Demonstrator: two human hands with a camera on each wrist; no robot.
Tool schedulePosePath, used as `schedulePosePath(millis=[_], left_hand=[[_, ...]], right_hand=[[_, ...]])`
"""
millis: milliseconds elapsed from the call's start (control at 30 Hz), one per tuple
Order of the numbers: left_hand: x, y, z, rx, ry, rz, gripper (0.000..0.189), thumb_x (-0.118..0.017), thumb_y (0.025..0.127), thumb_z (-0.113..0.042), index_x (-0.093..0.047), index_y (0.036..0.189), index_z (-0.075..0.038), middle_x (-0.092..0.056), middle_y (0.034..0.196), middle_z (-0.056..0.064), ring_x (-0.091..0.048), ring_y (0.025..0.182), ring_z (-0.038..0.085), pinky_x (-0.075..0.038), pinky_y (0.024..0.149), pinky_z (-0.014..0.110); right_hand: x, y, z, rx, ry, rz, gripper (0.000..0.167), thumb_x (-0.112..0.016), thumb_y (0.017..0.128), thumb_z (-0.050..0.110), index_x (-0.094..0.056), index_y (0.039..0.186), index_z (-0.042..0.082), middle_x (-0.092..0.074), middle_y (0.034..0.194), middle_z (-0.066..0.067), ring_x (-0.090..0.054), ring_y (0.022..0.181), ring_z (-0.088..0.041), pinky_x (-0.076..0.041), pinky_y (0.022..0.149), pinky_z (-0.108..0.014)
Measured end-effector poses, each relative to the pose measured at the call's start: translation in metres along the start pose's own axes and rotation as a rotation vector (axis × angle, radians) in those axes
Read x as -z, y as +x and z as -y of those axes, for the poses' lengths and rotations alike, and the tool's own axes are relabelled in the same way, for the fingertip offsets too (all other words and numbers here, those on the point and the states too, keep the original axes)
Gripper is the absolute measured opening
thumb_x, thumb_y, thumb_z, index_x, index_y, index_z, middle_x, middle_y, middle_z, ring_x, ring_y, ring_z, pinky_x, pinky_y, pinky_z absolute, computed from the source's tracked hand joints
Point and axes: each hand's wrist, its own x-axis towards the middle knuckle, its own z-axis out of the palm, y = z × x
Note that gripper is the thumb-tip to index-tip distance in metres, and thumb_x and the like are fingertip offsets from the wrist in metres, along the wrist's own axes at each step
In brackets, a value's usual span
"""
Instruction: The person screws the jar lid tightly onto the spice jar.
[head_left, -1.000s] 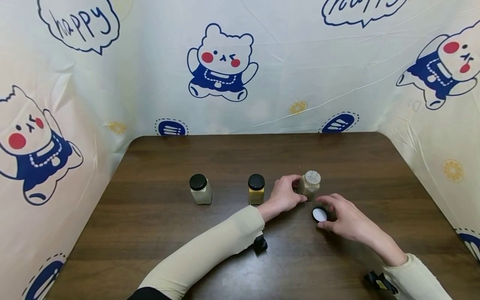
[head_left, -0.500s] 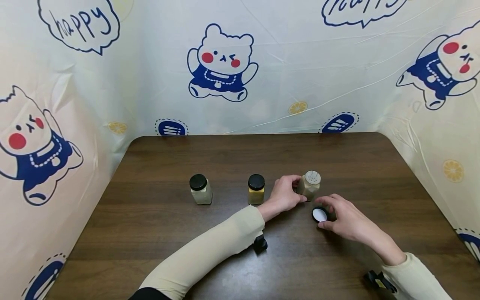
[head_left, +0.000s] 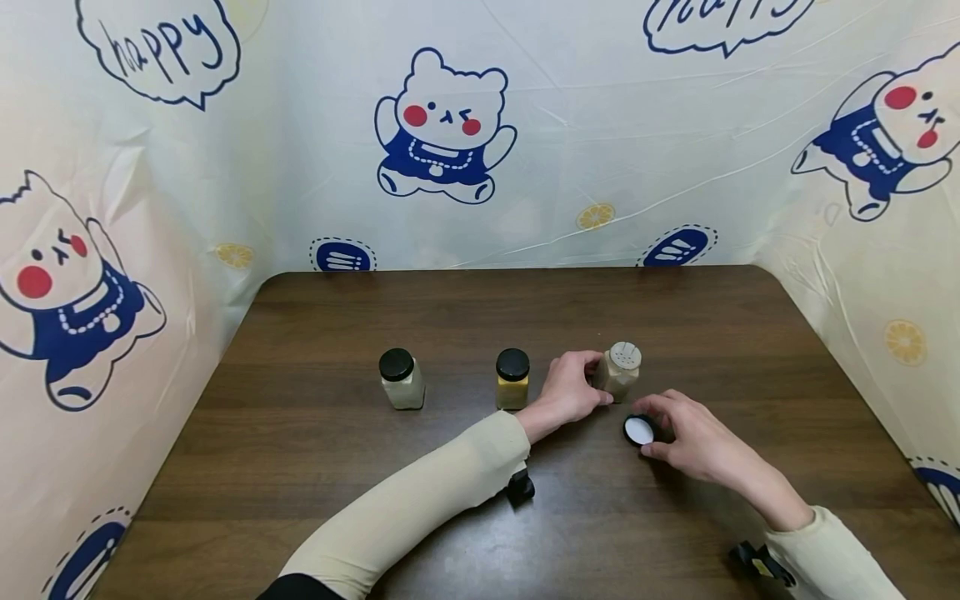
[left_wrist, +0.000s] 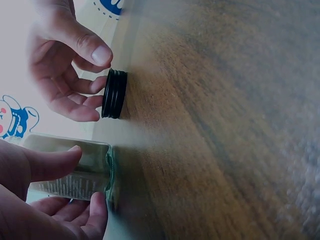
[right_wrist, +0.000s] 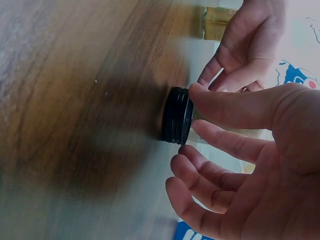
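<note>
While left hand [head_left: 567, 387] grips jar [head_left: 619, 380], probably steadying it, right hand [head_left: 696, 435] curves round lid [head_left: 639, 431] | inside-up on bench [head_left: 450, 321] between hands, perhaps for cleanliness | right's pinch: cannot tell

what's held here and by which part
The left hand holds the uncapped jar by its lower sides. The right hand is at the rim of the black lid; whether it grips it cannot be told.

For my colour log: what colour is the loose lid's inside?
White inside the loose lid; head view shows it best.
</note>
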Motion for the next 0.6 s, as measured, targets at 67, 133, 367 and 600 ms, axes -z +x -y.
schedulePosePath(millis=[67, 133, 367, 600], left_hand=[[0.0004, 0.0, 0.0005, -0.003, -0.002, 0.001, 0.057, -0.091, 0.083, -0.006, -0.07, 0.136, -0.01, -0.074, 0.121, 0.001, -0.067, 0.116, 0.016, -0.051, 0.098, 0.028], [0.0007, 0.0, 0.0008, -0.008, -0.005, 0.001, 0.057, -0.091, 0.082, -0.005, -0.07, 0.136, -0.009, -0.075, 0.121, 0.001, -0.067, 0.116, 0.016, -0.051, 0.098, 0.028], [0.001, -0.0002, 0.0012, -0.009, -0.015, 0.003, 0.058, -0.092, 0.082, -0.004, -0.071, 0.135, -0.01, -0.075, 0.12, 0.001, -0.067, 0.115, 0.015, -0.051, 0.098, 0.028], [0.0005, 0.0002, 0.0015, -0.016, -0.014, 0.004, 0.058, -0.091, 0.082, -0.004, -0.071, 0.136, -0.01, -0.075, 0.122, 0.001, -0.067, 0.116, 0.016, -0.051, 0.098, 0.028]], right_hand=[[-0.0002, 0.0003, -0.0008, 0.008, -0.002, -0.001, 0.046, -0.093, 0.08, 0.009, -0.071, 0.119, 0.003, -0.064, 0.111, -0.009, -0.059, 0.088, -0.022, -0.05, 0.073, -0.04], [-0.0004, 0.0005, -0.0012, 0.014, -0.002, -0.003, 0.045, -0.093, 0.079, 0.009, -0.071, 0.118, 0.003, -0.065, 0.111, -0.01, -0.059, 0.088, -0.022, -0.05, 0.073, -0.04], [-0.0003, 0.002, 0.001, -0.009, 0.007, 0.016, 0.044, -0.092, 0.081, 0.009, -0.071, 0.119, 0.004, -0.064, 0.111, -0.009, -0.06, 0.089, -0.022, -0.051, 0.076, -0.041], [-0.0011, 0.0022, 0.0004, 0.001, 0.006, 0.018, 0.047, -0.093, 0.079, 0.009, -0.07, 0.119, 0.003, -0.063, 0.11, -0.009, -0.059, 0.087, -0.021, -0.05, 0.073, -0.039]])
